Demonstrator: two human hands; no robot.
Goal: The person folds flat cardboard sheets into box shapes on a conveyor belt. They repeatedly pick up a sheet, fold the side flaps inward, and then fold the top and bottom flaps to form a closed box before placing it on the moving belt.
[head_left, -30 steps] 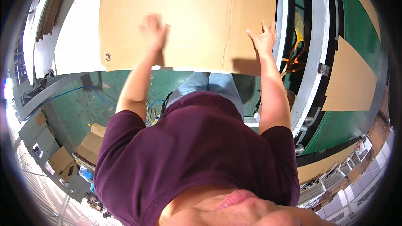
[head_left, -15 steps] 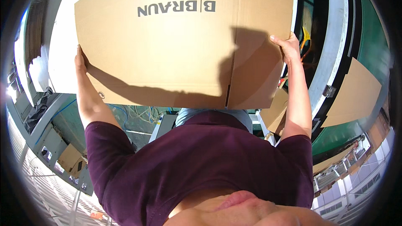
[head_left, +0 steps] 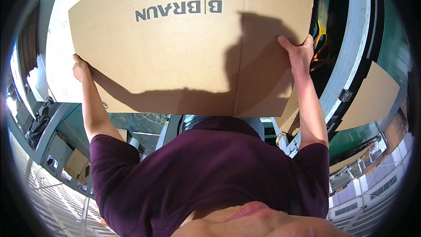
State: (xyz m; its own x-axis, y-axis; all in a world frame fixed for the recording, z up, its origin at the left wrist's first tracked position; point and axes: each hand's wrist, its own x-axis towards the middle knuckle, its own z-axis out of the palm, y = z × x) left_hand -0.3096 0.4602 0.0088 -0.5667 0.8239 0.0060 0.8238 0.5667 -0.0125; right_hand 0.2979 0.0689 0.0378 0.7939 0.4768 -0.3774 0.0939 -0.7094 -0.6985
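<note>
A large flat brown cardboard sheet [head_left: 175, 57] with dark printing and a crease toward its right side lies across the front of my body. My left hand [head_left: 80, 68] is closed on its left edge. On the right, my right hand [head_left: 300, 53] grips the opposite edge, thumb on the upper face and the other fingers mostly hidden at the edge. Shadow falls over the right panel and along the near edge. Under the sheet's left part shows a white tabletop [head_left: 59, 70].
A pale metal rail [head_left: 356, 30] curves along the right, with an orange-yellow object [head_left: 321, 28] beside it. Another cardboard piece [head_left: 372, 98] lies farther right on a green surface. Stacked brown sheets [head_left: 28, 39] stand at far left. Cables [head_left: 149, 117] show below the sheet.
The sheet's left end and my left hand have shifted left and slightly nearer. My right thumb has slid inward over the sheet. The dark gap at the near end of the crease no longer shows.
</note>
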